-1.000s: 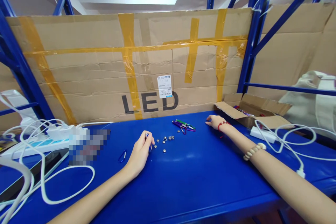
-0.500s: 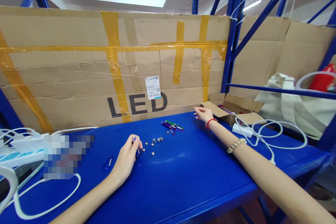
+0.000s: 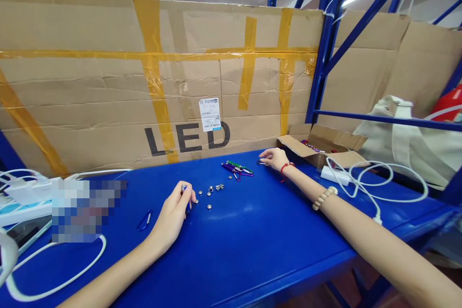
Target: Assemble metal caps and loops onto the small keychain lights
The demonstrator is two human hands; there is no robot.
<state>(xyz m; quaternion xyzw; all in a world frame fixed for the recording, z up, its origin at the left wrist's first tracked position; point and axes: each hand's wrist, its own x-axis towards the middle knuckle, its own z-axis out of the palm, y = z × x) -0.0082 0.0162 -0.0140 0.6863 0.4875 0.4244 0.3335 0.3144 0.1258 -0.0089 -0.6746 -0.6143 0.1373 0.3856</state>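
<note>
My left hand (image 3: 174, 212) rests on the blue table (image 3: 252, 250), its fingers closed round a small blue keychain light (image 3: 185, 189) held upright. Just right of it lie several small silver button cells (image 3: 210, 191). A blue carabiner clip (image 3: 144, 220) lies to its left. My right hand (image 3: 274, 158) reaches far across the table, fingertips pinching a small dark piece (image 3: 260, 162) beside a pile of purple and green keychain lights (image 3: 236, 169). A red string and a bead bracelet sit on that wrist and forearm.
A taped cardboard sheet marked LED (image 3: 187, 137) walls the back. An open cardboard box (image 3: 321, 150) stands at the right, with a white charger and cable (image 3: 361, 178), a cream bag (image 3: 407, 139) and blue rack posts (image 3: 323, 67). A power strip and white cables (image 3: 29, 192) fill the left.
The view has swung right and down. My right hand drew back from the box edge toward the pile of lights and closed its fingertips on a small piece. The left hand stayed put.
</note>
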